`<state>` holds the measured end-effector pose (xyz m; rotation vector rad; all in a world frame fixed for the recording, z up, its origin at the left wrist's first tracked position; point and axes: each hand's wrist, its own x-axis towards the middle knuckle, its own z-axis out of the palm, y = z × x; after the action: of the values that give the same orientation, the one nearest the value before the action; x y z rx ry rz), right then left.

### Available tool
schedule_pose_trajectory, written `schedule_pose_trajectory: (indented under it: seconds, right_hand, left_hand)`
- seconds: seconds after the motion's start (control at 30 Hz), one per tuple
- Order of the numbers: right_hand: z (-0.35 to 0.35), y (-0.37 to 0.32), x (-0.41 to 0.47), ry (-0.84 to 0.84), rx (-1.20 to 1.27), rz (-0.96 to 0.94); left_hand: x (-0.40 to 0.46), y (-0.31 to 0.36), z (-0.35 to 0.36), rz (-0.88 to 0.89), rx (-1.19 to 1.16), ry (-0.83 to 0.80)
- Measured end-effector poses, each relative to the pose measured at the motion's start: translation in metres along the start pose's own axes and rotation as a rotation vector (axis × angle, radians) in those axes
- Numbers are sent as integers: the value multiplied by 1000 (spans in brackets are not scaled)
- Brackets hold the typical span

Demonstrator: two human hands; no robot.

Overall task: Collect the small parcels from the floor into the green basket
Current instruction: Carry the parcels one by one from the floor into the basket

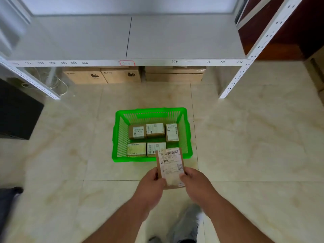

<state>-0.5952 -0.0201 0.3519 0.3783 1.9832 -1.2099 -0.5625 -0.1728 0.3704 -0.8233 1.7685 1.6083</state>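
A cream, marbled tile floor (245,137) fills most of the view, with a white perforated-steel shelving rack (175,41) standing at its far side and large brown cardboard cartons (102,75) stored beneath the lowest shelf. In the middle of the floor sits the bright green slatted plastic basket (152,111), already holding five small brown cardboard parcels with white shipping labels (155,130), three along the far wall and two along the near wall, which leaves a bare patch at the near right corner. A sixth small brown cardboard parcel with a barcode label (171,163) is held just above the basket's near rim, label up. The left hand (150,186) grips its left edge with curled fingers and thumb, and the right hand (194,183) pinches its right edge the same way, so both hands are closed on it. No other parcel shows on the floor in view.

The step in hand looks like placing this last parcel. To do it well, the person should carry it forward over the rim, aim for the empty near right corner, lower it flat beside its neighbour rather than dropping it, and release both edges only once it rests on the basket bottom
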Motion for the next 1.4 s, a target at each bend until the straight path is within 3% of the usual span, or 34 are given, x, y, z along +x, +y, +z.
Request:
schedule_pose_trajectory:
  seconds: [0.4, 0.93, 1.17, 1.4]
  right_hand:
    - [56, -76, 133, -105, 24, 69]
    - [202, -44, 349, -157, -61, 223]
    - [224, -25, 365, -182, -94, 345]
    - [164, -64, 304, -140, -133, 318]
  left_hand:
    - [120, 36, -90, -114, 101, 199]
    - [340, -60, -187, -270, 204, 248]
    - [357, -87, -185, -281, 224, 275]
    - [301, -49, -166, -314, 201, 257]
